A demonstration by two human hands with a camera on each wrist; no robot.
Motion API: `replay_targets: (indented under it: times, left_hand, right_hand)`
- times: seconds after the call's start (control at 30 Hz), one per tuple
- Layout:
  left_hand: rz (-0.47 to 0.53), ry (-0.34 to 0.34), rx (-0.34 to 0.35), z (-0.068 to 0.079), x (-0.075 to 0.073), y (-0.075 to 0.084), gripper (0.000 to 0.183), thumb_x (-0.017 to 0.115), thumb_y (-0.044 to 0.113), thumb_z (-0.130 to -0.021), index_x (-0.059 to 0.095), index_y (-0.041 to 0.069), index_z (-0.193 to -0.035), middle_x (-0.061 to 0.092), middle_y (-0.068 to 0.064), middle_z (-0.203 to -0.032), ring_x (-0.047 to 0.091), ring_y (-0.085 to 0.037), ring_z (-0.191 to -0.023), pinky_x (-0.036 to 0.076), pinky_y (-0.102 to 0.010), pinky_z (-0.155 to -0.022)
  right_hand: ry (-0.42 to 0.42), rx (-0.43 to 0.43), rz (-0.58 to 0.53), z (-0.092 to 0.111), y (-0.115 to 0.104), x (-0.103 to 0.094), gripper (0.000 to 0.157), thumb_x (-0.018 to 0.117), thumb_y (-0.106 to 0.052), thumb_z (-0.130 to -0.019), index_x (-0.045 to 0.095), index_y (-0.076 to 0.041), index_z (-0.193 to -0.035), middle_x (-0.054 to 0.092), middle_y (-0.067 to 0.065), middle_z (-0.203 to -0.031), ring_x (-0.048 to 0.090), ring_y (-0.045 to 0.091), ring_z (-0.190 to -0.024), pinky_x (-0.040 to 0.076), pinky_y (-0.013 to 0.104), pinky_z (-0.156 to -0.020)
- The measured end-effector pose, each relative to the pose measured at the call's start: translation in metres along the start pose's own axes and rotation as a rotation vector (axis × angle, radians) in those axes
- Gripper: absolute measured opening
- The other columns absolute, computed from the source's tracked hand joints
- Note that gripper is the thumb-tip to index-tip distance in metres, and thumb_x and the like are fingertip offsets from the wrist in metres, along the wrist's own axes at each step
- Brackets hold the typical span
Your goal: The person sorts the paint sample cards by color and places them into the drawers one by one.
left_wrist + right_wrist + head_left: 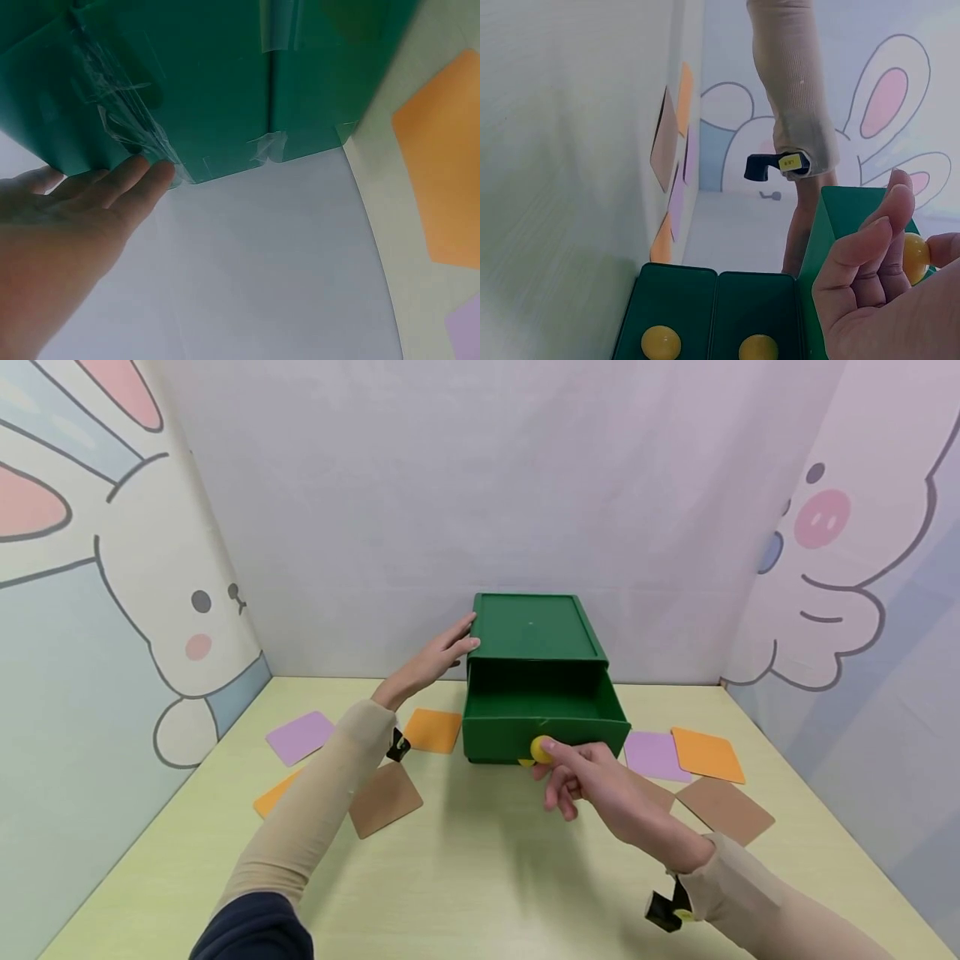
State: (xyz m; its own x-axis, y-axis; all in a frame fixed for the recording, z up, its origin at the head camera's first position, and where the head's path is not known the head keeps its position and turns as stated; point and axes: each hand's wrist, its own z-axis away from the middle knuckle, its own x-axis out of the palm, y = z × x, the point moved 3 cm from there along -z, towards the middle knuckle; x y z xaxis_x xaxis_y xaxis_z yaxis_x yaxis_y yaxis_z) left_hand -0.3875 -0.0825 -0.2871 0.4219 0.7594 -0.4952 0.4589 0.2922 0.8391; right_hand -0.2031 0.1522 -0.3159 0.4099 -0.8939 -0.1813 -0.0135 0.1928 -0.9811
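A green drawer cabinet (532, 627) stands near the back wall, its top drawer (495, 739) pulled partly out so the inside shows. My right hand (600, 789) pinches that drawer's round yellow knob (538, 750) between thumb and index finger, the other fingers loosely bent. In the right wrist view, two closed drawer fronts with yellow knobs (661, 343) show below the pulled-out one. With fingers extended, my left hand (427, 664) rests against the cabinet's left side. Clear tape (135, 112) covers part of that side in the left wrist view.
Flat cards lie on the table at both sides: orange (432, 730), purple (300, 737) and brown (386, 800) on the left, purple (656, 755), orange (708, 755) and brown (726, 810) on the right. Cartoon-printed curtains (495, 477) enclose the table (465, 893).
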Motion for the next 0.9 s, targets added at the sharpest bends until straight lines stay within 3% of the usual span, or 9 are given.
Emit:
replay_targets:
  times: [0.3,0.43,0.57,0.63,0.7,0.8,0.9]
  left_hand:
    - [0.000,-0.002,-0.006,0.001,0.002,-0.001,0.064,0.037,0.041,-0.103,0.005,0.027,-0.157,0.005,0.002,-0.164,0.013,-0.022,-0.151,0.025,-0.056,-0.116]
    - [0.025,-0.014,-0.026,0.002,0.002,0.003,0.064,0.037,0.036,-0.103,0.003,0.024,-0.157,0.003,-0.001,-0.165,0.010,-0.025,-0.152,0.022,-0.058,-0.117]
    - [0.022,-0.028,-0.039,0.007,0.003,0.016,0.065,0.036,0.033,-0.104,0.002,0.018,-0.157,0.002,-0.006,-0.165,0.009,-0.028,-0.152,0.023,-0.057,-0.117]
    - [0.011,-0.023,-0.039,0.008,0.003,0.018,0.065,0.037,0.034,-0.103,0.002,0.019,-0.157,0.003,-0.005,-0.165,0.010,-0.028,-0.152,0.024,-0.056,-0.117]
    - [0.003,-0.014,-0.030,0.006,0.003,0.015,0.065,0.037,0.038,-0.103,0.003,0.022,-0.157,0.004,-0.003,-0.165,0.011,-0.026,-0.152,0.025,-0.055,-0.117]
    - [-0.002,0.011,-0.025,0.001,0.001,0.003,0.065,0.038,0.044,-0.102,0.006,0.029,-0.156,0.006,0.002,-0.164,0.013,-0.023,-0.151,0.026,-0.054,-0.117]
    - [-0.003,0.021,-0.023,-0.001,0.000,-0.001,0.066,0.039,0.047,-0.101,0.007,0.031,-0.156,0.008,0.004,-0.164,0.015,-0.022,-0.151,0.027,-0.054,-0.116]
  right_hand:
    - [-0.005,0.005,0.006,0.005,0.002,0.002,0.057,0.048,-0.048,-0.098,0.064,0.007,-0.099,0.066,0.004,-0.063,0.050,0.013,-0.047,0.052,0.031,-0.060]
    - [-0.027,-0.058,0.092,0.007,0.003,0.001,0.057,0.045,-0.043,-0.101,0.066,0.008,-0.083,0.068,0.006,-0.065,0.054,0.014,-0.049,0.053,0.031,-0.058]
    - [-0.038,-0.143,0.406,0.013,0.013,-0.011,0.042,0.050,-0.038,-0.100,0.070,-0.005,-0.082,0.069,0.001,-0.067,0.059,0.012,-0.055,0.051,0.028,-0.054]
    - [-0.003,-0.182,0.614,0.015,0.022,-0.024,0.031,0.059,-0.040,-0.095,0.072,-0.014,-0.087,0.067,-0.005,-0.068,0.058,0.007,-0.057,0.049,0.024,-0.054]
    - [0.048,-0.185,0.809,0.015,0.034,-0.041,0.028,0.066,-0.044,-0.088,0.073,-0.016,-0.092,0.066,-0.010,-0.073,0.056,0.004,-0.063,0.047,0.021,-0.057]
    - [0.134,-0.182,1.044,0.013,0.056,-0.070,0.040,0.074,-0.047,-0.080,0.073,-0.011,-0.098,0.068,-0.004,-0.087,0.057,0.010,-0.077,0.049,0.024,-0.064]
    - [0.180,-0.098,1.192,0.010,0.078,-0.092,0.060,0.079,-0.052,-0.071,0.069,-0.006,-0.108,0.064,0.006,-0.095,0.052,0.020,-0.086,0.045,0.030,-0.065]
